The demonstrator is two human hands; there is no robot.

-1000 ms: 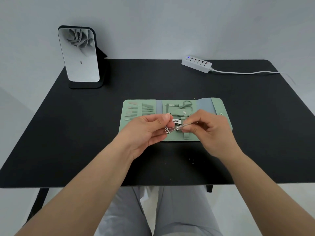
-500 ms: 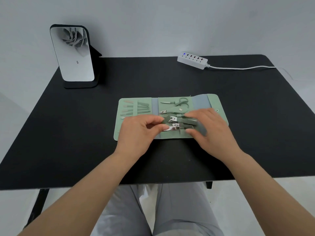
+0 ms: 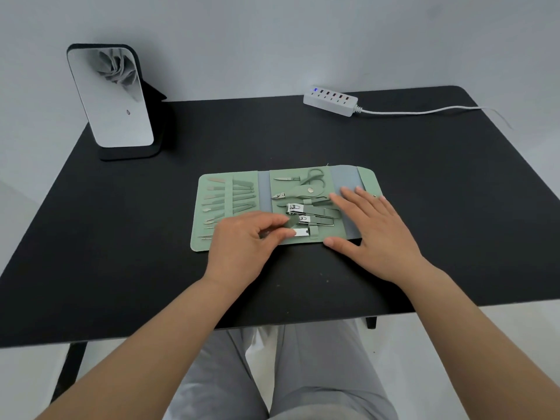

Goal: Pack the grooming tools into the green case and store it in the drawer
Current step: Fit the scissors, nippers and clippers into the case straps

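Observation:
The green case [image 3: 368, 177] lies unfolded flat on the black table. Its left panel holds several slim tools [image 3: 233, 195]; its middle panel holds scissors [image 3: 315, 177], nippers and two nail clippers [image 3: 298, 208]. A third silver nail clipper [image 3: 301, 232] sits under the lowest strap of the middle panel. My left hand [image 3: 242, 241] pinches this clipper's left end with thumb and forefinger. My right hand [image 3: 375, 231] rests flat with fingers spread on the case's grey right section, holding nothing.
A standing mirror [image 3: 112, 98] on a black base is at the table's back left. A white power strip [image 3: 330, 101] with its cable lies at the back right. The table's near edge [image 3: 303, 316] is just above my lap.
Both hands held the clipper above the case; now it lies in the lowest slot. My right hand has let go and moved right, flat onto the case. My left hand stays on the clipper.

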